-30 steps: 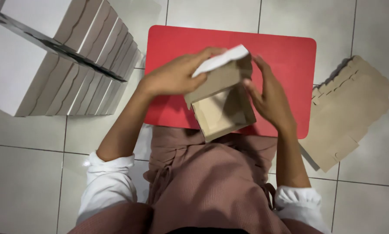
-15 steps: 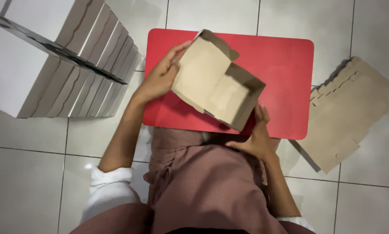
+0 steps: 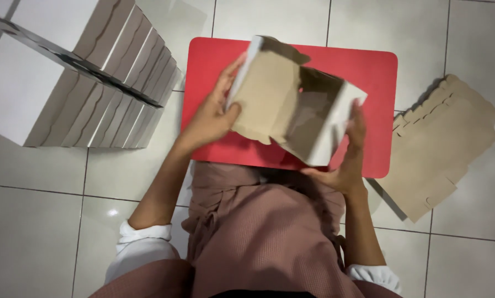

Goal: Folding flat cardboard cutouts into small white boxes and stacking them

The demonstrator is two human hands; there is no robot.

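Stacked white boxes (image 3: 71,83) block upper left of frame. Flat cardboard blanks (image 3: 446,149) block right edge. Bare tile floor (image 3: 38,232) open lower left.

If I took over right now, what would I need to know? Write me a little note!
Left hand: grips the lid flap side of the cardboard box.
Right hand: supports the box's other end from below.
The box is held tilted above the red board, partly folded, its brown inside open and its lid flap up.
Done: a row of folded white boxes at left.
Left: a stack of flat sheets at right, unfolded.
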